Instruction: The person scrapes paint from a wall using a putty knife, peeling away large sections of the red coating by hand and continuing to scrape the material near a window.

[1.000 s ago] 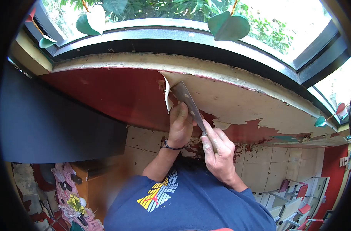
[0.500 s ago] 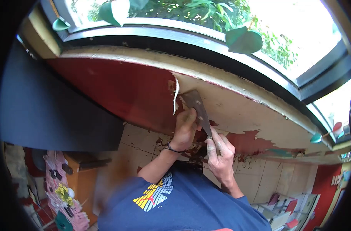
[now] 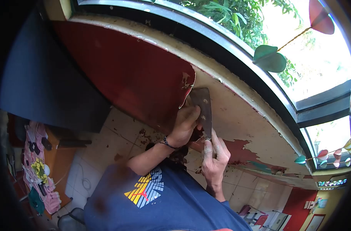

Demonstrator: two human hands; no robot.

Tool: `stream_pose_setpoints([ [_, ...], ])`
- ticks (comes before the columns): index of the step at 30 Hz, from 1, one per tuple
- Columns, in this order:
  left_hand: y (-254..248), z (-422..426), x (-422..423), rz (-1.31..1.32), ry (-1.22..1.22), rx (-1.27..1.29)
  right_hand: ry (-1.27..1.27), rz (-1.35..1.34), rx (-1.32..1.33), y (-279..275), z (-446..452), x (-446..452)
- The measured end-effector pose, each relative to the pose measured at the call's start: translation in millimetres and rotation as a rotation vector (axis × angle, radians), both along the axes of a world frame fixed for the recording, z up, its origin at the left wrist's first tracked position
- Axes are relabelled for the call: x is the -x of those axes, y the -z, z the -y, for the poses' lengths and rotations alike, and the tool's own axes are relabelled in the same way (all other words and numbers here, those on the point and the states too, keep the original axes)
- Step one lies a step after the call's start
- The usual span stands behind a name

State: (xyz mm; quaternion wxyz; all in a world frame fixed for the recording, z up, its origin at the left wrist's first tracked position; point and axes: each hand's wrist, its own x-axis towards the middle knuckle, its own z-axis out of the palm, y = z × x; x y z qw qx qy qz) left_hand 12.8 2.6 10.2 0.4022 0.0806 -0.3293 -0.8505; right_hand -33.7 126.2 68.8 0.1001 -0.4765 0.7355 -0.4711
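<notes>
Left hand [image 3: 186, 126] bent, thumb [image 3: 193, 112] forward — right hand [image 3: 214, 159] upright, fingers [image 3: 222, 149] curled

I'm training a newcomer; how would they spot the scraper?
Below the window, red paint meets a cream stretch of wall. There, held in the right hand, is the scraper, a flat grey blade narrowing toward that hand. Unlike the thin, pale peeling edge beside it, it is broad and dark.

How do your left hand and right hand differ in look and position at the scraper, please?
The left hand has a dark bracelet at its wrist; the right hand shows none. The left hand is up beside the broad blade, near the red paint's edge, while the right hand grips the scraper's narrow lower end. Both are bare.
</notes>
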Motion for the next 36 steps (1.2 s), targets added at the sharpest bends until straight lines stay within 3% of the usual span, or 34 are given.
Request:
stream_pose_setpoints([
  [3,11.7,-4.2,2.0,0.109,0.046,0.052,0.029,0.043,0.019,10.0,-8.9,-2.3],
  [7,3.8,-1.0,2.1,0.041,-0.002,-0.062,0.049,0.023,0.002,1.7,5.3,-7.4],
  [9,10.8,3.8,0.8,0.131,-0.03,0.062,0.046,0.023,0.001,5.6,3.9,-5.5],
  [19,2.8,7.5,-8.1,0.101,-0.01,0.066,0.01,0.025,0.095,26.7,4.1,-13.3],
  [22,8.0,4.6,-8.0,0.183,0.021,0.074,0.036,0.159,0.08,22.3,-5.1,-16.4],
  [24,7.5,-5.9,-4.8,0.092,0.029,0.051,0.058,0.26,0.068,21.0,-10.0,-14.9],
  [28,9.4,5.4,-9.6,0.144,0.064,0.035,0.043,0.17,0.094,26.5,1.1,-18.0],
  [32,6.7,-8.1,-6.3,0.09,0.012,0.038,0.063,0.255,0.09,21.3,-10.6,-19.6],
  [36,-15.3,6.7,-16.7,0.06,0.036,-0.022,0.043,0.305,0.092,11.3,2.9,-16.6],
])
